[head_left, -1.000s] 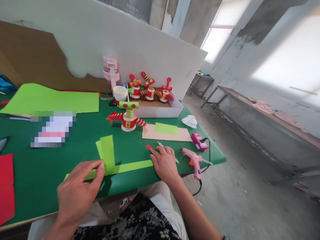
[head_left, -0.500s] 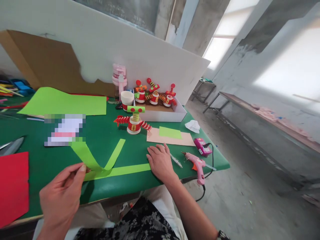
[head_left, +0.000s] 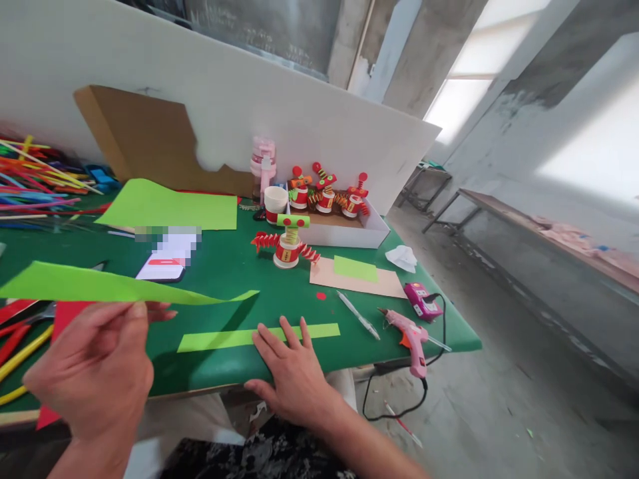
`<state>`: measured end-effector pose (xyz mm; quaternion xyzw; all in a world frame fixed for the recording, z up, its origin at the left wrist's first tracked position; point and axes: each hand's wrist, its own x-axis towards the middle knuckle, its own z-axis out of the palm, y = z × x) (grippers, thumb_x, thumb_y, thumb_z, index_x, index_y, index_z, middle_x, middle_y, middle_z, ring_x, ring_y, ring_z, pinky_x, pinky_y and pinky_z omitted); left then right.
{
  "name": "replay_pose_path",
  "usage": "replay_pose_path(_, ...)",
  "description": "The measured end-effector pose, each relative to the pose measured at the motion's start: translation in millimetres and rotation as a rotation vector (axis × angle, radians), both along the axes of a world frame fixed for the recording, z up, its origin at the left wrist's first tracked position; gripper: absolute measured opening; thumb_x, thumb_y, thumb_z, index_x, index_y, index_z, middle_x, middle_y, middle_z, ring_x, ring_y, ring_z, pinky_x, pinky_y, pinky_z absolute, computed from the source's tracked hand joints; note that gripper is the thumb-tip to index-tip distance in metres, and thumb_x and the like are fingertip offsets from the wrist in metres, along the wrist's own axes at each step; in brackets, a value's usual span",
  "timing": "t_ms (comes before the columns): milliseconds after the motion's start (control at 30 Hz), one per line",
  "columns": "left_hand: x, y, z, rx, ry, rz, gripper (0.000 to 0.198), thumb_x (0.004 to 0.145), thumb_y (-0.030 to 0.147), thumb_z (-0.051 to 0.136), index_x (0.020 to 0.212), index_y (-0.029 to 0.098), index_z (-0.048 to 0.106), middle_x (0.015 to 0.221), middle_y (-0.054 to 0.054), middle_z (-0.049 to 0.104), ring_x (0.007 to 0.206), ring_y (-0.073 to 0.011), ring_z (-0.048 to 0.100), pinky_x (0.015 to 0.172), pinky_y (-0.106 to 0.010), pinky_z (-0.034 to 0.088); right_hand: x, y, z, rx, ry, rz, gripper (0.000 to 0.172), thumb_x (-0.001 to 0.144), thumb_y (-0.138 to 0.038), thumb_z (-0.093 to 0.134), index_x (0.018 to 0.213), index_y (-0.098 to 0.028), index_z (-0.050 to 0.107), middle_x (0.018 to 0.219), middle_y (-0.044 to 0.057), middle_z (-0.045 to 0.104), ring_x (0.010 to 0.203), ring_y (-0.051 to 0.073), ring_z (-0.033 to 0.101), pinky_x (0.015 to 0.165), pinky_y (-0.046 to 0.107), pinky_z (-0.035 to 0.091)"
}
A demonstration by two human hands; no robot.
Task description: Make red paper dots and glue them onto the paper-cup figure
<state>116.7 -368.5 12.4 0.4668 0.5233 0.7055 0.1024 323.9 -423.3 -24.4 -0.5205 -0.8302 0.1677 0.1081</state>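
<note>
My left hand [head_left: 100,366] pinches a long green paper strip [head_left: 114,287] between thumb and fingers, raised over the table's left side. My right hand [head_left: 294,376] lies with fingers spread on a second green strip [head_left: 214,339], which is flat on the green table near its front edge. Beyond the hands stands a paper-cup figure [head_left: 287,251] with a green head and folded red arms. A white pen [head_left: 358,315] and a small red paper piece [head_left: 321,296] lie beyond my right hand.
A pink glue gun [head_left: 412,339] and purple power box [head_left: 423,301] sit at the right edge. Behind are a white box [head_left: 344,234] with several figures, a cup [head_left: 275,203] and a pink bottle [head_left: 263,166]. A phone [head_left: 167,256], scissors and colourful sticks [head_left: 40,173] are left.
My left hand has lifted its strip up and left, apart from the lower strip. My right hand has moved left onto the lower strip, with its fingers spread.
</note>
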Motion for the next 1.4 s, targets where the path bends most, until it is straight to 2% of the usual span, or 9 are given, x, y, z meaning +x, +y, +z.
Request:
replay_pose_path(100, -10.5, 4.9, -8.2, 0.234, 0.448, 0.076, 0.007, 0.079, 0.018, 0.071, 0.073, 0.022, 0.068, 0.062, 0.006, 0.063, 0.051, -0.0096, 0.055, 0.053, -0.024, 0.045, 11.2, -2.3, 3.3, -0.065, 0.001, 0.025, 0.061, 0.098, -0.054, 0.048, 0.151, -0.025, 0.04, 0.157, 0.003, 0.041, 0.151, 0.033, 0.023, 0.122, 0.063, 0.012)
replay_pose_path(200, -11.0, 8.1, -20.0, 0.36, 0.868, -0.033, 0.015, 0.082, 0.01, 0.067, 0.09, 0.023, 0.071, 0.089, -0.002, 0.073, 0.077, -0.0156, 0.067, 0.071, -0.029, 0.054, 21.0, -6.0, 5.9, -0.081, 0.022, 0.033, 0.061, 0.099, -0.056, 0.044, 0.152, -0.025, 0.039, 0.158, 0.0, 0.039, 0.151, 0.032, 0.023, 0.124, 0.06, 0.011)
replay_pose_path(367, 15.8, 9.6, -37.8, 0.26, 1.193, -0.231, 0.016, 0.09, 0.012, 0.057, 0.094, 0.021, 0.07, 0.11, -0.009, 0.073, 0.101, -0.0247, 0.065, 0.084, -0.039, 0.053, 21.8, -11.4, 2.0, -0.044, 0.022, 0.021, 0.064, 0.098, -0.057, 0.047, 0.153, -0.027, 0.037, 0.159, 0.0, 0.039, 0.15, 0.032, 0.024, 0.124, 0.059, 0.012)
replay_pose_path(533, 37.1, 16.0, -51.4, -0.157, 1.241, -0.423, 0.032, 0.093, 0.013, 0.041, 0.078, 0.019, 0.068, 0.094, -0.009, 0.072, 0.087, -0.0239, 0.064, 0.073, -0.036, 0.051, 22.3, -15.4, -5.2, -0.014, 0.002, -0.025, 0.064, 0.096, -0.049, 0.054, 0.151, -0.02, 0.041, 0.158, 0.006, 0.04, 0.149, 0.035, 0.025, 0.123, 0.063, 0.013)
replay_pose_path(700, 41.5, 28.2, -59.5, -0.323, 1.203, -0.361, 0.037, 0.096, 0.018, 0.037, 0.084, 0.017, 0.071, 0.083, -0.011, 0.071, 0.082, -0.0266, 0.065, 0.072, -0.038, 0.05, 25.1, -15.0, -5.1, -0.021, 0.027, -0.06, 0.057, 0.098, -0.048, 0.052, 0.148, -0.02, 0.047, 0.154, 0.005, 0.045, 0.147, 0.034, 0.031, 0.123, 0.061, 0.015)
replay_pose_path(833, 24.4, 24.1, -58.5, -0.256, 1.096, -0.323, 0.036, 0.099, 0.029, 0.038, 0.105, 0.016, 0.07, 0.094, -0.011, 0.074, 0.087, -0.0251, 0.067, 0.076, -0.036, 0.052, 28.3, -14.6, -5.0, 0.026, -0.001, -0.06, 0.057, 0.098, -0.044, 0.053, 0.149, -0.019, 0.045, 0.156, 0.006, 0.043, 0.147, 0.033, 0.031, 0.123, 0.061, 0.018)
replay_pose_path(1033, -15.7, -19.4, -47.7, -0.006, 0.938, -0.258, 0.018, 0.094, 0.018, 0.053, 0.102, 0.022, 0.068, 0.087, -0.005, 0.072, 0.08, -0.0198, 0.065, 0.079, -0.033, 0.051, 35.9, -22.7, -10.4, 0.089, 0.009, -0.087, 0.054, 0.099, -0.039, 0.052, 0.146, -0.014, 0.048, 0.154, 0.011, 0.045, 0.145, 0.034, 0.036, 0.121, 0.059, 0.026)
replay_pose_path(1200, 10.2, -56.7, -59.4, -0.038, 1.03, -0.423, 0.029, 0.094, 0.017, 0.051, 0.121, 0.015, 0.063, 0.111, -0.012, 0.071, 0.104, -0.0242, 0.063, 0.093, -0.038, 0.048, 27.1, -19.7, -17.7, 0.09, 0.024, -0.043, 0.054, 0.098, -0.039, 0.053, 0.146, -0.014, 0.049, 0.152, 0.012, 0.048, 0.144, 0.035, 0.037, 0.119, 0.058, 0.029)
replay_pose_path(1400, 38.9, -65.7, -84.4, -0.047, 1.275, -0.332, 0.046, 0.098, 0.033, 0.044, 0.14, 0.016, 0.052, 0.124, -0.015, 0.069, 0.109, -0.0301, 0.061, 0.089, -0.042, 0.042, 23.8, -22.2, -14.8, 0.137, 0.056, -0.073, 0.049, 0.099, -0.038, 0.05, 0.142, -0.014, 0.052, 0.148, 0.01, 0.054, 0.142, 0.032, 0.039, 0.121, 0.056, 0.026)
